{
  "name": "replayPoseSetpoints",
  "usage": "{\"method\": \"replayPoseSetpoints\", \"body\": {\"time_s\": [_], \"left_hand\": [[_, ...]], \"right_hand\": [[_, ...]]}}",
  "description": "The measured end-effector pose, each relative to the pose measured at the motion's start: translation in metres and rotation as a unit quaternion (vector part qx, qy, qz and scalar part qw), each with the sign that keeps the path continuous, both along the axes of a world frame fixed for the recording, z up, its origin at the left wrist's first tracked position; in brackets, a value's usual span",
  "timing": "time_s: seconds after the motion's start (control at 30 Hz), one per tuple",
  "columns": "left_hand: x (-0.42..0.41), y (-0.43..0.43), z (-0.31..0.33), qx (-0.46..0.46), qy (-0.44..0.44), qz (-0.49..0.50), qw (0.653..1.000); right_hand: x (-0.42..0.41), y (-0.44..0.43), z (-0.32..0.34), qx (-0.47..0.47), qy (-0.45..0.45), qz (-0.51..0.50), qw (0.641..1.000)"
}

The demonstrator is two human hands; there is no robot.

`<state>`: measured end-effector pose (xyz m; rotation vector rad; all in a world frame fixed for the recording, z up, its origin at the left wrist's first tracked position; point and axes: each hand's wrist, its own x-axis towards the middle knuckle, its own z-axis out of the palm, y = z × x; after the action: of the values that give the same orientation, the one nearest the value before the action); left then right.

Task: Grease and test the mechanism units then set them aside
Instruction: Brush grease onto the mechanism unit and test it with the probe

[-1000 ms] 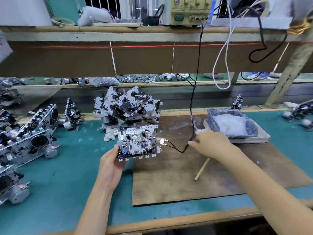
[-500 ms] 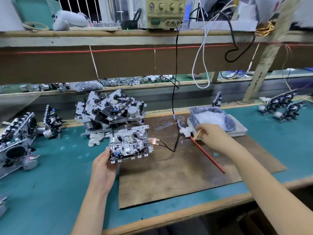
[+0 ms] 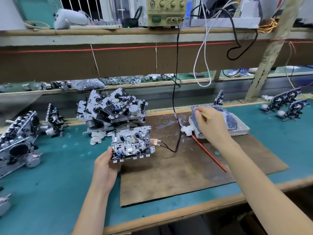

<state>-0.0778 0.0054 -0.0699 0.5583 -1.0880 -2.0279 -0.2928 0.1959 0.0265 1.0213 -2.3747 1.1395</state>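
My left hand (image 3: 105, 165) grips a metal mechanism unit (image 3: 132, 143) by its lower left corner, tilted up over the left edge of a brown board (image 3: 177, 175). A black test lead (image 3: 176, 92) hangs down from the shelf and its clip lies by the unit's right side. My right hand (image 3: 210, 126) pinches a thin wooden stick (image 3: 205, 116) over the grease tray (image 3: 240, 129), a white tray wrapped in blue film. The stick's tip is hidden by my fingers.
A heap of mechanism units (image 3: 113, 109) lies behind the held one, more units (image 3: 20, 138) stand at the left and at the far right (image 3: 286, 104). A red stick (image 3: 209, 154) lies on the board. A power supply (image 3: 166, 11) sits on the upper shelf.
My right hand has lifted from the lead's clip on the board to the grease tray, taking the wooden stick with it. The view has swung right. My left hand keeps holding the unit.
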Motion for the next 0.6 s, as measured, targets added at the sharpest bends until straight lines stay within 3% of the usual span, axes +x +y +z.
{"method": "replayPoseSetpoints", "body": {"time_s": [0.1,0.23,0.6], "left_hand": [[0.002,0.001,0.001,-0.004,-0.007,0.008,1.0],[0.002,0.001,0.002,-0.009,-0.028,0.01,1.0],[0.004,0.0,0.005,-0.008,-0.012,0.009,1.0]], "right_hand": [[0.036,-0.007,0.019,-0.139,-0.045,0.163,0.976],[0.078,-0.016,0.033,-0.151,-0.129,0.302,0.932],[0.098,-0.038,0.018,-0.076,-0.17,0.355,0.916]]}}
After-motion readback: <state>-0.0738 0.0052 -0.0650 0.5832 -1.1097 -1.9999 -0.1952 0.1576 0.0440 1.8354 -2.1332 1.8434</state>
